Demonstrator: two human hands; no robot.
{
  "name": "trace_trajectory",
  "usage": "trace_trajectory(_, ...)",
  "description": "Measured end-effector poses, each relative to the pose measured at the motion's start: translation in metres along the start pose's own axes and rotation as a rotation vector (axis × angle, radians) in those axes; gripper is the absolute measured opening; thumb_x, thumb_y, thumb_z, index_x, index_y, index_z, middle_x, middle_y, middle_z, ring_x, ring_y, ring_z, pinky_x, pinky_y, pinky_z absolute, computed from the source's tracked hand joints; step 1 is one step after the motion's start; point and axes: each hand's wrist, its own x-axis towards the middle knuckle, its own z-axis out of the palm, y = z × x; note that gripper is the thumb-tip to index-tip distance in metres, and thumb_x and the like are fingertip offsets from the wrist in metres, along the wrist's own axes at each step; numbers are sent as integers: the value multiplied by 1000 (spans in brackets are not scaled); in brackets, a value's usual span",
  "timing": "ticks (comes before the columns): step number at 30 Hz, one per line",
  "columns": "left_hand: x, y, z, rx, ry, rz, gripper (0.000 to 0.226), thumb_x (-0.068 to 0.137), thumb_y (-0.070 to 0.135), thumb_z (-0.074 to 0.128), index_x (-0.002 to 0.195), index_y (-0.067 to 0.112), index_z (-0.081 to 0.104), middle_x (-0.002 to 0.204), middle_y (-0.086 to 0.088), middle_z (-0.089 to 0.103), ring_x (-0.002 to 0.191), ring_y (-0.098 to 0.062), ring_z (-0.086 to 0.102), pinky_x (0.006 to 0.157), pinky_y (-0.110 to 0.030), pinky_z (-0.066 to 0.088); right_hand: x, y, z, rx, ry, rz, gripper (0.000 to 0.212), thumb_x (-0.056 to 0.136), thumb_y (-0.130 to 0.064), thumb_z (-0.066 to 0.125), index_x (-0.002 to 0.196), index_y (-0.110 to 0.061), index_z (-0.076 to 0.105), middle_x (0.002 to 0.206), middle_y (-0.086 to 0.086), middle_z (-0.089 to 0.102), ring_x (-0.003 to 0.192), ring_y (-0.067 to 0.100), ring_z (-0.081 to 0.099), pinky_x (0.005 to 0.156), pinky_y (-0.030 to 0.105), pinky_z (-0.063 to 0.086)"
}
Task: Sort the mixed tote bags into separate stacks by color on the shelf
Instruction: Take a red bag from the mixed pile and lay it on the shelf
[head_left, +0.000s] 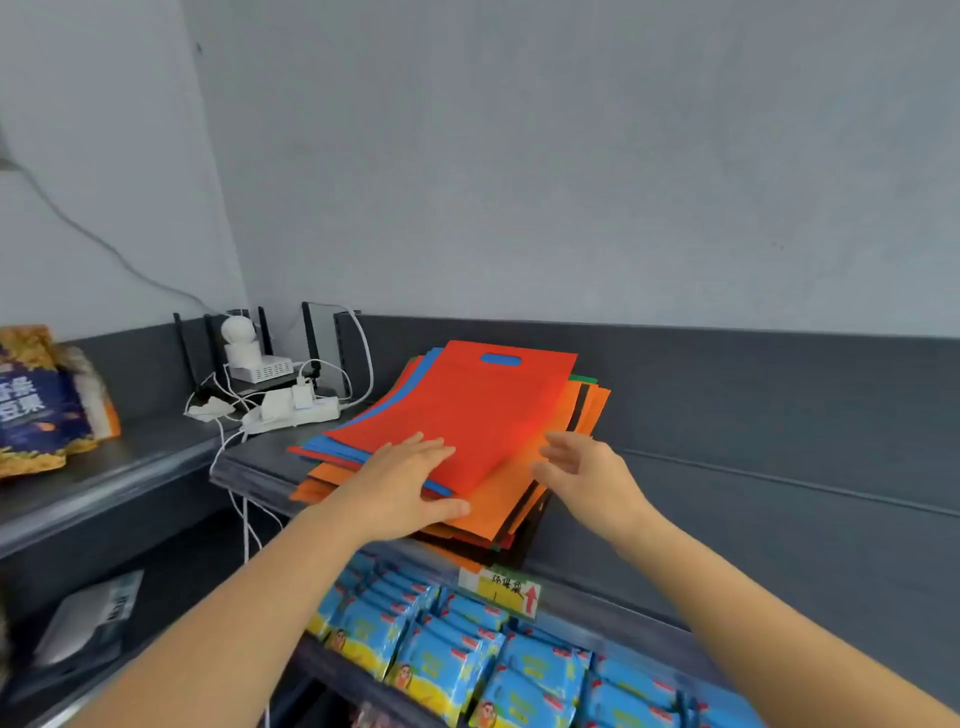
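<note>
Though its handwriting is loose, the yellow tag (500, 592) clipped to the front edge of the shelf (270, 470) appears to read 环保袋, with a red arrow beside it pointing up at the stack (519, 483) of tote bags just above. On the adjoining shelf at far left a snack bag (41, 405) shows big white Chinese characters on blue, cut off by the frame. The blue-and-yellow packets (457, 649) one level down carry a cartoon figure, but their print is too small to read.

The stack sits at the shelf's front edge, askew, mixed in color: a red bag (467, 405) on top, a blue bag (332, 449) under it that also shows through the handle cutout, then orange bags (498, 509), with black and green edges peeking out. A power strip (296, 413) lies near the stack's back-left corner.

The left hand (410, 478) lies flat, palm down, on the stack's near corner – fingers straight on the red bag, thumb stretched along the orange. The right hand (587, 467) is at the red bag's right edge, fingers spread and loosely bent, gripping nothing – I cannot tell whether they touch it.
</note>
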Motion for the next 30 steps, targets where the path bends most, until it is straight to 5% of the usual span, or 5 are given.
trace_trajectory(10, 48, -29, -10, 44, -153, 35, 77, 72, 80, 46, 134, 35, 45, 142, 4, 45, 128, -21, 42, 102, -32, 35, 54, 5, 35, 32, 25, 254, 63, 90, -41, 58, 140, -8, 40, 137, 4, 49, 125, 20, 47, 94, 26, 38)
trace_trajectory(13, 59, -32, -14, -39, -109, 53, 49, 85, 72, 31, 102, 35, 58, 121, -1, 60, 110, -25, 52, 86, -33, 39, 68, 11, 46, 71, 67, 309, 44, 88, -44, 58, 112, -7, 61, 104, 5, 61, 93, 19, 57, 84, 32, 46)
trace_trajectory(17, 69, -38, -18, -113, -171, 64, 64, 86, 67, 16, 111, 30, 61, 118, -3, 60, 107, -27, 52, 92, -39, 40, 75, 12, 54, 167, 100, 387, 31, 89, -40, 58, 86, -10, 60, 74, 0, 49, 65, 13, 44, 67, 28, 37)
trace_trajectory(24, 67, -38, -22, -196, -238, 100, 50, 93, 56, 17, 111, 29, 55, 117, 0, 55, 105, -24, 49, 92, -37, 37, 83, 7, 59, 330, 174, 476, 43, 89, -44, 57, 103, -4, 62, 115, 20, 62, 112, 31, 57, 103, 43, 43)
trace_trajectory(30, 60, -37, -12, -14, -125, 172, 49, 89, 60, 40, 130, 35, 52, 135, 6, 53, 123, -21, 47, 99, -31, 35, 91, 5, 65, 333, 297, 510, 14, 78, -11, 71, 88, -11, 61, 86, 14, 59, 73, 20, 54, 67, 31, 46)
